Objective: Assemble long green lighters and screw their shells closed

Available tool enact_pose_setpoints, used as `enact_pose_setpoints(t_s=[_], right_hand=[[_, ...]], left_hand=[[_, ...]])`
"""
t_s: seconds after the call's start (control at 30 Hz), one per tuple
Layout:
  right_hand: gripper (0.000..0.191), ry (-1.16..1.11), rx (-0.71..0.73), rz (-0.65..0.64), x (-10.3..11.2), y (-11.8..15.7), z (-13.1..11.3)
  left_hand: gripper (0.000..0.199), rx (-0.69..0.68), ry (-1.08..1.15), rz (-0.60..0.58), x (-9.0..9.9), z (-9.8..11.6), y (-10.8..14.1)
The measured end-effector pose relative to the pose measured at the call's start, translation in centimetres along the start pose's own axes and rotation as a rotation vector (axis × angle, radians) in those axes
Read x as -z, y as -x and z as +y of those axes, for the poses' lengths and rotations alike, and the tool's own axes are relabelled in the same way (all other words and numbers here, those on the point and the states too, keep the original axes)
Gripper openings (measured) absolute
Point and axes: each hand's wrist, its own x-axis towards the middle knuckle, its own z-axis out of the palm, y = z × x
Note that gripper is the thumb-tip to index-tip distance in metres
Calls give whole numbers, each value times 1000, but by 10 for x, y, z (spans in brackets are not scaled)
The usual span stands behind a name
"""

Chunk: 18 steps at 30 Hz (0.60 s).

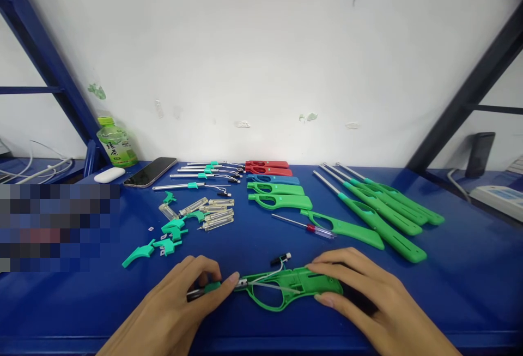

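A green lighter casing half [302, 284] lies with its hollow inner side up near the table's front edge. My right hand [368, 290] grips its wide end between thumb and fingers. My left hand [183, 296] is closed around a metal lighter tube [242, 283], mostly hidden by the fingers, whose end meets the casing's narrow end. From that tube, white wires run over the casing to a small black igniter [280, 259], which lies beside the casing's upper edge. A bit of teal plastic shows beneath my left fingers.
Teal triggers [174, 225] and clear fuel tanks [218, 218] lie at left centre. Behind them are several wired tubes [196, 185]. Red casings [269, 172], a blue one and green ones lie mid-table, with a screwdriver [314, 229]. Long green lighters [379, 228] are right; phone [151, 172] and bottle [116, 144] back left.
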Motion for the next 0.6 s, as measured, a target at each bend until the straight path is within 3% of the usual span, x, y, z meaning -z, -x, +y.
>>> enact_pose_setpoints(t_s=[0.17, 0.43, 0.6], right_hand=[[24, 13, 18, 5, 0, 0, 1], [26, 34, 59, 44, 3, -5, -2], [24, 43, 65, 33, 3, -6, -4]], left_hand=[[63, -18, -25, -20, 1, 0, -1], [71, -66, -106, 4, 0, -2, -6], [62, -98, -161, 105, 2, 4, -10]])
